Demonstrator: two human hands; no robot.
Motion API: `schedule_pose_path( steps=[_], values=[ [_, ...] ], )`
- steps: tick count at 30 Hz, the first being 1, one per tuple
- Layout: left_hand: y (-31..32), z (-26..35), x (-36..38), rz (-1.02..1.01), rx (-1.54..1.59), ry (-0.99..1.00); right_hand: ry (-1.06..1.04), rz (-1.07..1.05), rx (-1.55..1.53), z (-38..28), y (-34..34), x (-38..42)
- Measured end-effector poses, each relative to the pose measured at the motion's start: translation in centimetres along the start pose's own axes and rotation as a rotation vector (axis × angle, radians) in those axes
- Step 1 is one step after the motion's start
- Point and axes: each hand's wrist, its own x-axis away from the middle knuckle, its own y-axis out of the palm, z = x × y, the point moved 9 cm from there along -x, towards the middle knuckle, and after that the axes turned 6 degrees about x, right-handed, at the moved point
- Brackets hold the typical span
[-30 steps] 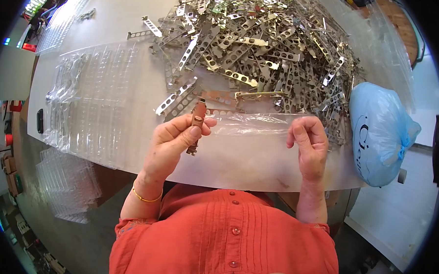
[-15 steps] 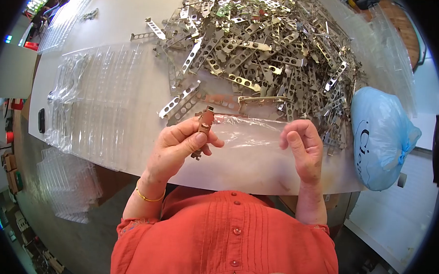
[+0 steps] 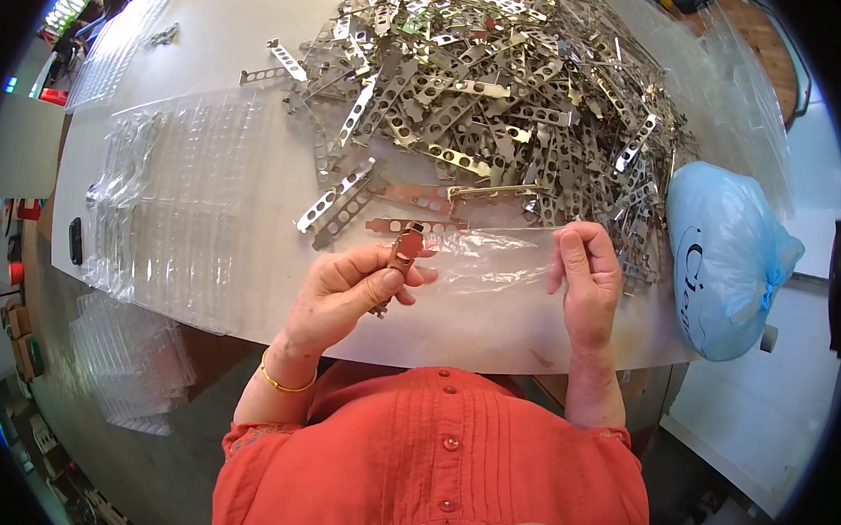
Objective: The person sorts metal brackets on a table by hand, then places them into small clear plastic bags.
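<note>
Between the thumb and fingers of my left hand (image 3: 349,292) is a slotted metal bracket (image 3: 404,252), held upright and tilted, its face reflecting red. My right hand (image 3: 588,284) is closed, thumb and forefinger pinched at the right end of a clear plastic bag (image 3: 496,261). The bag stretches across the table between both hands; its left end is partly hidden behind my left fingers. Just beyond lies a single perforated bracket (image 3: 385,225), close to my left hand. A large heap of similar metal brackets (image 3: 502,107) rises behind the bag.
Clear plastic trays (image 3: 174,210) lie on the left of the white table (image 3: 278,303), with a small black object (image 3: 75,241) at its edge. A knotted blue bag (image 3: 725,266) sits at the right edge. More clear trays (image 3: 135,363) are stacked below the table's left side.
My right hand has closed from loosely parted fingers into a pinch at the bag. The left hand has moved slightly right and down with the bracket, uncovering another bracket on the table.
</note>
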Motion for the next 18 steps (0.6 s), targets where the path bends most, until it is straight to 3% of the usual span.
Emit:
schedule_pose_path(
  steps=[3,10,13,16,18],
  values=[
    [0.6,-0.5,0.1,0.006,0.089,-0.081,0.048,-0.008,0.009,0.2,0.2,0.3],
    [0.7,0.3,-0.2,0.079,0.137,0.024,0.075,0.075,0.003,0.3,-1.3,0.3],
    [0.5,0.4,-0.3,0.089,0.151,0.043,0.082,0.049,-0.203,0.2,-0.9,0.5],
    [0.8,-0.1,-0.2,0.075,0.193,0.027,0.141,-0.011,-0.293,0.0,0.9,1.9],
    [1.4,-0.4,-0.3,0.058,0.231,0.018,0.254,-0.196,-0.321,1.3,3.0,3.0]
  ],
)
